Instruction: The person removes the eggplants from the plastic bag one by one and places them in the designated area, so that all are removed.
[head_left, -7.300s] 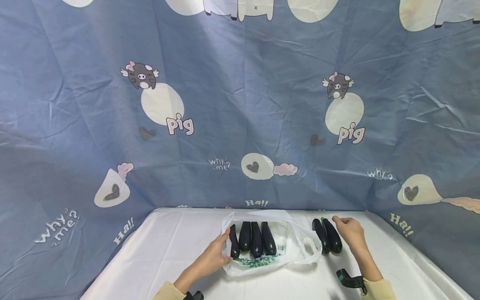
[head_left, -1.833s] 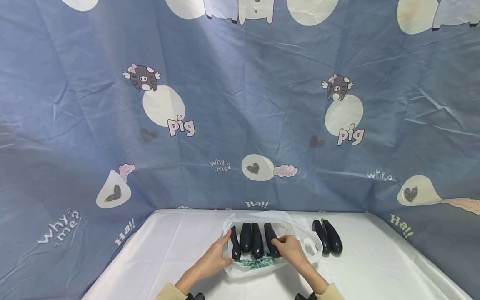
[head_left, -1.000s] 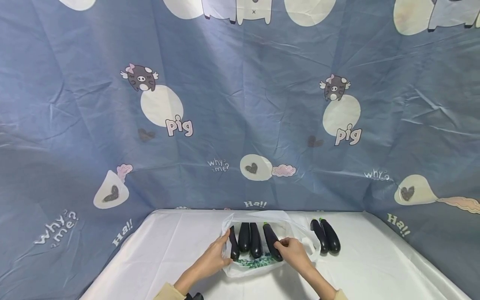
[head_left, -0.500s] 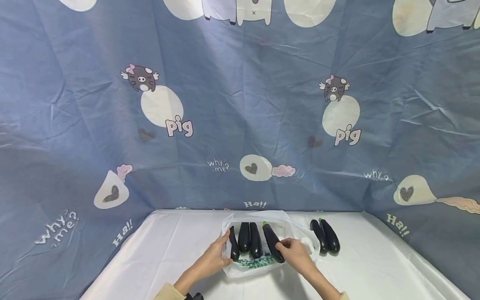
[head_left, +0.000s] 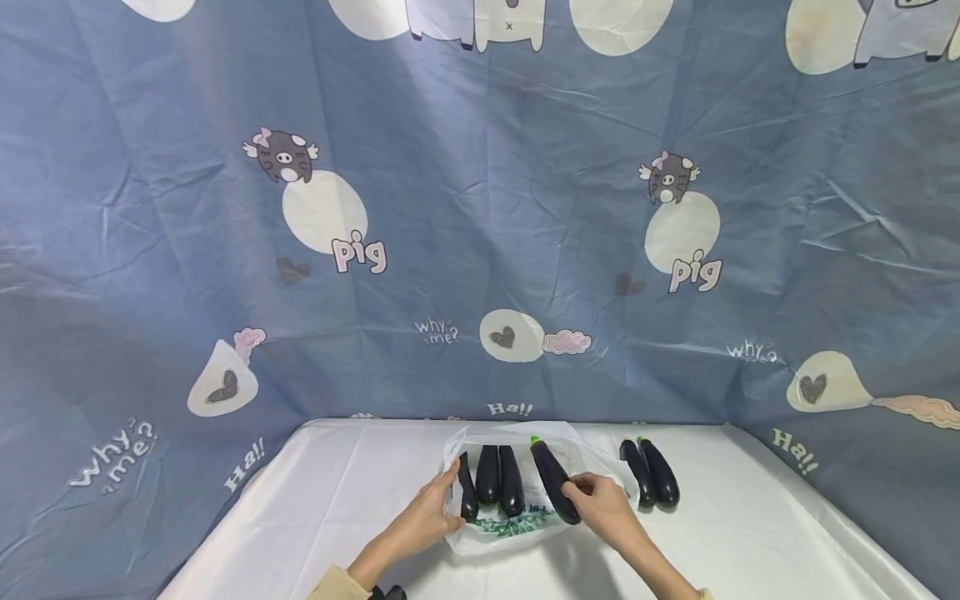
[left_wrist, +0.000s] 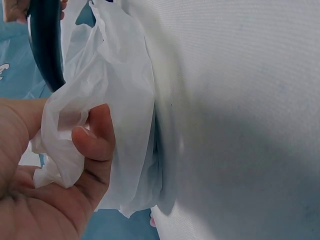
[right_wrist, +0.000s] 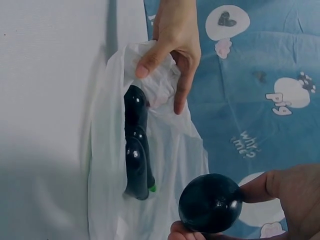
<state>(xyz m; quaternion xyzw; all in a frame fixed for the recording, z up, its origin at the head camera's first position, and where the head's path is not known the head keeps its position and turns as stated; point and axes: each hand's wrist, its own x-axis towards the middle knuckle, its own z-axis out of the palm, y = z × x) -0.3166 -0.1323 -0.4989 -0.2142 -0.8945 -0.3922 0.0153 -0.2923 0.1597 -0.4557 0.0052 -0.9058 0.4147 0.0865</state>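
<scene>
My left hand [head_left: 426, 515] grips the left side of a white plastic bag [head_left: 480, 544]; in the left wrist view its fingers curl round the crumpled film. Inside the bag lie three dark eggplants, among them a left one [head_left: 468, 493] and a middle one [head_left: 488, 477]. Pinched between the thumb and fingers of my right hand [head_left: 606, 510] is another eggplant [head_left: 552, 479], its green stem end pointing away. From the right wrist this eggplant [right_wrist: 210, 202] shows its round end, raised apart from those in the bag.
Two more eggplants [head_left: 660, 475] lie side by side on the white tabletop [head_left: 735, 508], just right of the bag. Behind the table hangs a blue cloth [head_left: 450, 200] printed with cartoon pigs. Green print [head_left: 513, 525] shows on the bag.
My right hand has gone from beside the two table eggplants into the bag, taken hold of its rightmost eggplant, and shifted it right and up. My left hand stays on the bag.
</scene>
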